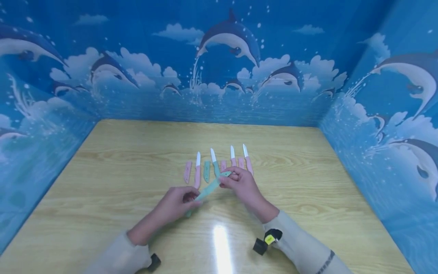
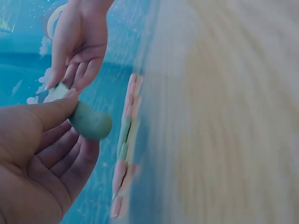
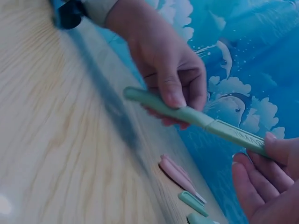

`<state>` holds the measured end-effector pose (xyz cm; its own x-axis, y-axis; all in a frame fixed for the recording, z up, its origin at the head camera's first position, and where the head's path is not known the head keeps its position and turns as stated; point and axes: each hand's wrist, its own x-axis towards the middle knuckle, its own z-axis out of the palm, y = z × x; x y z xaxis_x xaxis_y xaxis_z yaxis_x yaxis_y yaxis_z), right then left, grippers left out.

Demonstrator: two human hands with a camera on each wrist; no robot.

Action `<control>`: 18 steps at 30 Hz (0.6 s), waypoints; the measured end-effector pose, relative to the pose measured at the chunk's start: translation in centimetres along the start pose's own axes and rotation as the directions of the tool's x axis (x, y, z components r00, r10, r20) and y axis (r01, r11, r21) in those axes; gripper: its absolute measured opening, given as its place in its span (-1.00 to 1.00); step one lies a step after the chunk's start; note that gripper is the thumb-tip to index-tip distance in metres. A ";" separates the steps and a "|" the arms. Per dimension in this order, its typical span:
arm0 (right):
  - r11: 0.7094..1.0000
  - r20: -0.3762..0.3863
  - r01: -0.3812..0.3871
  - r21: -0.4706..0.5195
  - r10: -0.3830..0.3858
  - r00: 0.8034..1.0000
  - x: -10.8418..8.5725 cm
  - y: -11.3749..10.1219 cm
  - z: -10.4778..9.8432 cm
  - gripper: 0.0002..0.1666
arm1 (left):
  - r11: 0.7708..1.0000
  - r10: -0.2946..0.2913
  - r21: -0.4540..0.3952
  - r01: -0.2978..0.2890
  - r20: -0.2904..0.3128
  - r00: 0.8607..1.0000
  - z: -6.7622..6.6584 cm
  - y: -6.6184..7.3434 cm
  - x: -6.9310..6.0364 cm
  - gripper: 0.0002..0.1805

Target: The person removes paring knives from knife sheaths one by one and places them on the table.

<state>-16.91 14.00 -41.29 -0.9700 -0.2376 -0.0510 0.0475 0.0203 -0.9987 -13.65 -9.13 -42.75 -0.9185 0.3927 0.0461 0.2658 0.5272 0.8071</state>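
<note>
A sheathed green knife (image 1: 207, 189) spans the two hands above the table. My left hand (image 1: 176, 203) pinches its green handle (image 3: 154, 101) between thumb and fingers. At the other end, my right hand (image 1: 243, 186) pinches the green sheath (image 3: 233, 134), which bears raised lettering. Sheath and handle meet in line in the right wrist view, and no blade shows there. Just beyond the hands, unsheathed knives lie in a row: a pink knife (image 1: 197, 173), a green knife (image 1: 213, 158) and two more pink ones, partly behind the right hand. Between them are a pink sheath (image 1: 188, 172) and a green sheath (image 1: 207, 172).
Two more pink sheaths, one a pink sheath (image 1: 241, 163), lie among the knives at the right. The bare blades point toward the back of the wooden table (image 1: 137, 152). Blue dolphin-print walls (image 1: 219, 102) enclose its back and sides.
</note>
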 end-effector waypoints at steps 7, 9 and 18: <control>0.992 0.024 -0.043 0.118 0.040 0.999 0.6 -0.2 0.7 -0.68 | 0.979 -0.093 -0.172 0.107 0.090 0.992 1.3 -0.1 0.1 -0.73; 0.989 0.022 -0.061 0.136 0.059 0.998 0.8 -0.2 0.9 -0.67 | 0.966 -0.104 -0.223 0.127 0.112 0.988 1.7 -0.2 0.1 -0.72; 0.978 0.033 -0.119 0.170 0.115 0.993 1.6 -0.2 2.0 -0.61 | 0.873 -0.085 -0.452 0.184 0.231 0.969 3.1 0.3 0.3 -0.76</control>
<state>-17.99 11.72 -41.21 -0.9499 -0.2652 -0.1656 0.2023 -0.1174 -0.9723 -12.91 -6.52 -44.31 -0.8454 0.5097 -0.1594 -0.0691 0.1916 0.9790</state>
